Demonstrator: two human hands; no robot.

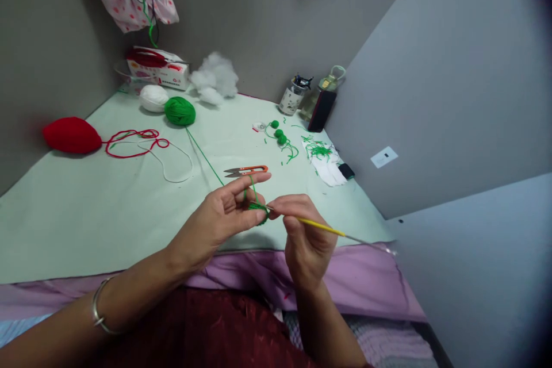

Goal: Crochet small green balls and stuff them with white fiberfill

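Between thumb and fingers, my left hand pinches a small green crochet piece, its index finger stretched out with green yarn looped over it. The strand runs back to a green yarn ball. My right hand grips a crochet hook with a yellow handle, and the hook's tip meets the green piece. Fingers partly cover the piece. Just beyond my left index finger lie thread snips with orange handles.
A red yarn ball and a white yarn ball sit at left. White stuffing lies at the back. Small green balls and yarn scraps lie to the right, near a pen cup and a phone.
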